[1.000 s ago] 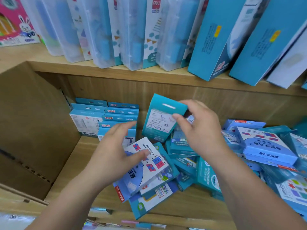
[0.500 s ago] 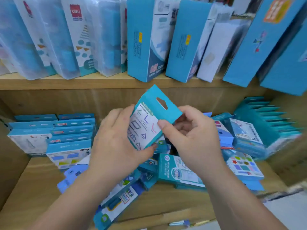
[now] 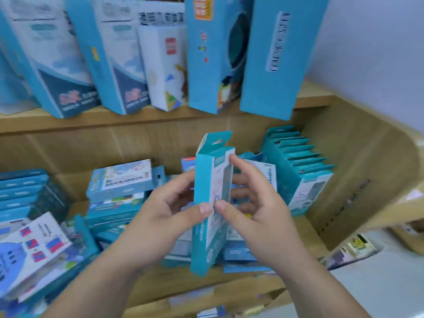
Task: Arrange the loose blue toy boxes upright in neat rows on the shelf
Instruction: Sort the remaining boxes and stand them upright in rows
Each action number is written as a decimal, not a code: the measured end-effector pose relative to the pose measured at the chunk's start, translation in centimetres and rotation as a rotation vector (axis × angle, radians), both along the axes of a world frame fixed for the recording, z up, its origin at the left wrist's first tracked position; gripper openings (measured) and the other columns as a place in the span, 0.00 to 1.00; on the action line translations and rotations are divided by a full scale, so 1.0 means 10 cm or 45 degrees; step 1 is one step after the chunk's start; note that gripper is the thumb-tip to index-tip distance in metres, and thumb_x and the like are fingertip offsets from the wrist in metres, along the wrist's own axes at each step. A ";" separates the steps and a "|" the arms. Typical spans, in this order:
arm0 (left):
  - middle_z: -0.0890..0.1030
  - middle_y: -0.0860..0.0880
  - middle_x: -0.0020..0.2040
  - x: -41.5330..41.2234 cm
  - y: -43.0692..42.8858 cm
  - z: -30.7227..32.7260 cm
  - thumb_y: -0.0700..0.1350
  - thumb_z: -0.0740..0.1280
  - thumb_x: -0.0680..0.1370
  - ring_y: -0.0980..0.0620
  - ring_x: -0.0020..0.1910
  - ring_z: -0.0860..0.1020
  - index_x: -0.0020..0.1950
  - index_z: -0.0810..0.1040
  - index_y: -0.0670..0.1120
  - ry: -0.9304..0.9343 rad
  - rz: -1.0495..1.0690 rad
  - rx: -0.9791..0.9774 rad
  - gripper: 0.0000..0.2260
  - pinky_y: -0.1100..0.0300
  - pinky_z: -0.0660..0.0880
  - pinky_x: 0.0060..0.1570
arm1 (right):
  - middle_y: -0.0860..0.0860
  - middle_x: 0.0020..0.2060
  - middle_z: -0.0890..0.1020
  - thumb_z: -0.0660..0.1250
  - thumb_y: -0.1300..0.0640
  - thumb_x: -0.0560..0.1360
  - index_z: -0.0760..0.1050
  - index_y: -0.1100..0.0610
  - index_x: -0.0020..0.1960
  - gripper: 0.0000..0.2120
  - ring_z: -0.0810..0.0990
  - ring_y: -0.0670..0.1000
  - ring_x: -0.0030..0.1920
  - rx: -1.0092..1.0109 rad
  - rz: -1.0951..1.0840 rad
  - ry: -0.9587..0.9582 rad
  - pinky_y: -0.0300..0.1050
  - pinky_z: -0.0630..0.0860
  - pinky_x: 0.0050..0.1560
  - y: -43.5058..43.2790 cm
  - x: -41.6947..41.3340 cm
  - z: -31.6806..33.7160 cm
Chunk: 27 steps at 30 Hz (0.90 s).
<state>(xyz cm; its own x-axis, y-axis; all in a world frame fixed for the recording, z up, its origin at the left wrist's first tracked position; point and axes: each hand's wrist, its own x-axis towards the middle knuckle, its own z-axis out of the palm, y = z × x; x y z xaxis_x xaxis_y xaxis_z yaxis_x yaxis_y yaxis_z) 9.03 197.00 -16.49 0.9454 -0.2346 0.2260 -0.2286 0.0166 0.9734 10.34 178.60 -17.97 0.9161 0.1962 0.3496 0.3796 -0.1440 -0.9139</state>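
Turned since half a second ago, the small teal cardboard box with the hang tab (image 3: 206,180) stands upright with its narrow side toward me, where its white face was tilted my way before.

At the far left of the lower wooden shelf (image 3: 165,285), a stack of flat teal boxes (image 3: 20,191) lies against the back. Just in front of it lies a white-faced box printed with red and blue squares (image 3: 34,246); its lettering is too blurred to read. Next comes the loose pile of blue boxes (image 3: 121,177), lying flat and overlapping one another.

My left hand (image 3: 158,223) holds the upright box, thumb on its front and fingers behind. My right hand (image 3: 259,216) grips the other edge, thumb beside the left thumb and fingers curled round the far side. I hold the box over the pile, its lower end near the shelf's front edge.

To the right, a row of upright teal boxes (image 3: 296,161) leans by the side wall.

On the upper wooden shelf (image 3: 160,121), tall blue boxes (image 3: 268,65) stand side by side; one carries an orange label (image 3: 203,6) that I cannot read.
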 end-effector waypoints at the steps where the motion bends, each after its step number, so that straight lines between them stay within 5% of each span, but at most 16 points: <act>1: 0.84 0.50 0.60 0.02 -0.17 0.01 0.49 0.71 0.71 0.49 0.60 0.81 0.63 0.81 0.56 -0.017 0.034 0.013 0.19 0.56 0.78 0.59 | 0.39 0.61 0.80 0.75 0.52 0.72 0.67 0.33 0.71 0.33 0.81 0.47 0.57 -0.033 -0.059 -0.022 0.40 0.79 0.49 -0.17 0.00 -0.03; 4: 0.85 0.50 0.57 0.09 -0.69 0.03 0.48 0.71 0.74 0.46 0.57 0.82 0.59 0.82 0.55 -0.079 0.122 0.040 0.14 0.47 0.79 0.58 | 0.40 0.63 0.77 0.76 0.48 0.71 0.65 0.32 0.73 0.36 0.79 0.46 0.60 -0.190 -0.214 -0.106 0.42 0.79 0.52 -0.65 0.00 -0.14; 8: 0.86 0.50 0.51 0.16 -1.28 0.02 0.43 0.68 0.76 0.45 0.49 0.83 0.58 0.78 0.58 -0.064 0.178 0.065 0.13 0.47 0.79 0.51 | 0.37 0.62 0.75 0.75 0.45 0.69 0.63 0.34 0.74 0.37 0.77 0.41 0.60 -0.369 -0.448 -0.234 0.33 0.75 0.53 -1.19 -0.03 -0.26; 11: 0.87 0.52 0.48 0.25 -1.60 -0.05 0.40 0.69 0.79 0.50 0.44 0.83 0.57 0.76 0.59 -0.062 0.165 0.223 0.14 0.49 0.78 0.46 | 0.38 0.60 0.74 0.78 0.46 0.69 0.60 0.37 0.76 0.42 0.76 0.42 0.59 -0.492 -0.546 -0.229 0.42 0.77 0.55 -1.50 -0.03 -0.43; 15: 0.83 0.54 0.50 0.41 -1.92 -0.26 0.37 0.70 0.77 0.51 0.43 0.81 0.57 0.76 0.56 -0.082 0.164 0.360 0.15 0.54 0.77 0.46 | 0.39 0.61 0.70 0.77 0.49 0.70 0.61 0.39 0.76 0.40 0.73 0.44 0.62 -0.508 -0.616 -0.176 0.52 0.80 0.54 -1.79 -0.03 -0.68; 19: 0.83 0.52 0.49 0.58 -2.07 -0.46 0.37 0.70 0.77 0.52 0.48 0.82 0.53 0.74 0.57 -0.050 0.220 0.548 0.16 0.48 0.79 0.52 | 0.42 0.67 0.65 0.72 0.46 0.73 0.59 0.40 0.77 0.36 0.68 0.43 0.68 -0.535 -0.566 -0.061 0.50 0.77 0.62 -1.88 -0.06 -0.88; 27: 0.78 0.55 0.54 0.72 -2.29 -0.54 0.42 0.71 0.77 0.57 0.53 0.77 0.57 0.74 0.55 -0.156 0.346 0.890 0.13 0.55 0.77 0.57 | 0.37 0.76 0.52 0.63 0.39 0.78 0.49 0.37 0.78 0.35 0.60 0.42 0.74 -0.603 -0.413 0.118 0.46 0.69 0.70 -1.88 -0.12 -1.09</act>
<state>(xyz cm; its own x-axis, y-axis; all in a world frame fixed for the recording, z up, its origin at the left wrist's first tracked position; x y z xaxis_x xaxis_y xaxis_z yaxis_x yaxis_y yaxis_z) 16.20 174.13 -21.90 0.9681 -0.1241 0.2178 -0.2439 -0.6669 0.7041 9.10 159.78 -28.87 0.9781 0.0161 0.2076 0.1695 -0.6405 -0.7490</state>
